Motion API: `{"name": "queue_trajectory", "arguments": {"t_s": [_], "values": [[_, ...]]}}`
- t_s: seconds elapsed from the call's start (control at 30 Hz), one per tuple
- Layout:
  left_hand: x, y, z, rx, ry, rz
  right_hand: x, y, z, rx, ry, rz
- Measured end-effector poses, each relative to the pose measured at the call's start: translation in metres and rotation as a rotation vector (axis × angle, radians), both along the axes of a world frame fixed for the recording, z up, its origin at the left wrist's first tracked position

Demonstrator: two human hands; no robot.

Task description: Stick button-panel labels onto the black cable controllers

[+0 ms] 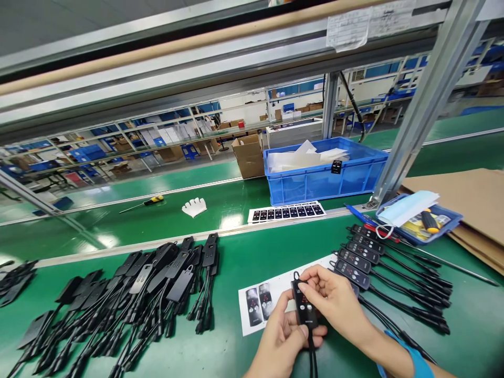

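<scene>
Both my hands hold one black controller with small buttons, its cable hanging down toward me. My left hand grips its lower end from beneath, fingers curled. My right hand pinches its upper part with thumb and fingers. Under the hands lies a white sticker sheet carrying two printed labels. A row of finished controllers with labels on lies to the right, cables trailing right.
A large pile of black unlabelled controllers covers the left of the green bench. Beyond are a label strip, a blue crate, a white glove, a screwdriver, a cardboard box, and a blue tray.
</scene>
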State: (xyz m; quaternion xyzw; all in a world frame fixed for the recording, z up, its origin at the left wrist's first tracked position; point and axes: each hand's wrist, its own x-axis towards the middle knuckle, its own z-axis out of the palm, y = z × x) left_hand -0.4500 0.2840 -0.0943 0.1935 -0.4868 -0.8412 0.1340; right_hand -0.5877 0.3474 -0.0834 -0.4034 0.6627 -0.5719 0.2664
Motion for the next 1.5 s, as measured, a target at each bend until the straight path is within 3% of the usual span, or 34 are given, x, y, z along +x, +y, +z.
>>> {"name": "queue_trajectory", "arguments": {"t_s": [0.33,0.63,0.83,1.1,1.23,1.37,1.43,1.5], "values": [[0.002,-0.004,0.001,0.013,0.032,-0.012,-0.009,-0.004,-0.002,0.083,0.173,-0.049],[-0.002,-0.013,-0.001,0.092,0.021,0.042,0.008,-0.002,-0.008,0.123,0.007,0.229],[-0.006,-0.015,-0.005,0.116,0.033,0.189,0.01,0.001,-0.004,0.108,-0.305,0.427],[-0.008,-0.011,-0.02,-0.124,-0.09,0.198,0.007,-0.001,-0.02,0.052,0.093,0.253],[-0.012,-0.016,-0.021,0.026,-0.03,0.269,0.014,0.0,-0.017,0.076,0.278,0.239],[-0.009,-0.024,-0.017,0.104,0.081,0.197,0.005,-0.001,0.008,0.064,0.55,0.185],[-0.005,-0.025,-0.015,-0.053,0.059,0.125,-0.014,-0.001,0.027,0.063,0.658,0.07],[-0.001,-0.025,-0.016,-0.372,0.023,0.105,-0.041,0.001,0.043,0.186,0.817,-0.075]]}}
